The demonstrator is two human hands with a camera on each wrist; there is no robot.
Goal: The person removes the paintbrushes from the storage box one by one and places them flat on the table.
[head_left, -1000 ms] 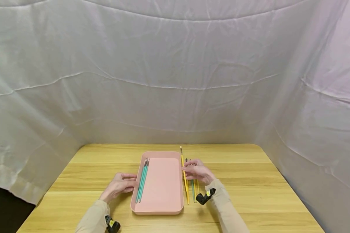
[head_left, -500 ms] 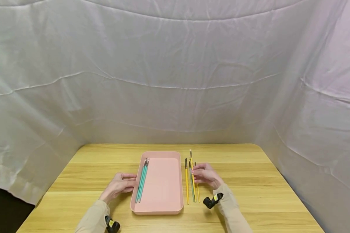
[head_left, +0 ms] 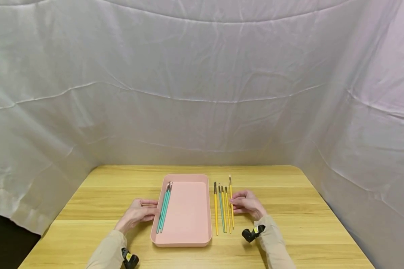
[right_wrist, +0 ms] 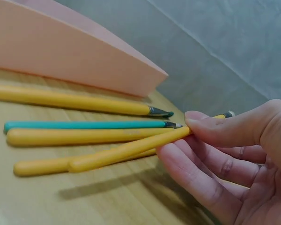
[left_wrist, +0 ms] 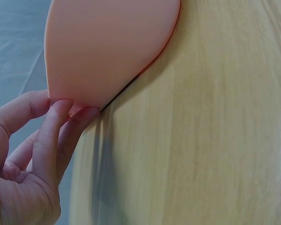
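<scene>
A pink tray (head_left: 192, 239) lies on the table, with several teal paintbrushes (head_left: 165, 211) inside along its left wall. My left hand (head_left: 138, 215) rests its fingertips against the outside of that wall; the left wrist view has the fingers (left_wrist: 49, 140) touching the pink side low down. To the right of the tray my right hand (head_left: 247, 203) pinches a yellow paintbrush (right_wrist: 131, 149) between thumb and fingers, its bristles pointing away. The handle's shadow falls on the wood, apart from the handle. Beside it lie several yellow brushes (head_left: 216, 213) and one teal brush (head_left: 221, 211).
The wooden table (head_left: 289, 216) reaches out on both sides of the tray. Grey-white cloth (head_left: 202, 127) hangs behind it and along the sides. Each wrist carries a small black camera (head_left: 252, 233).
My right hand has carried the pinched yellow paintbrush rightward, from the tray's right edge past the row of brushes to its right end. The left hand and tray stay put.
</scene>
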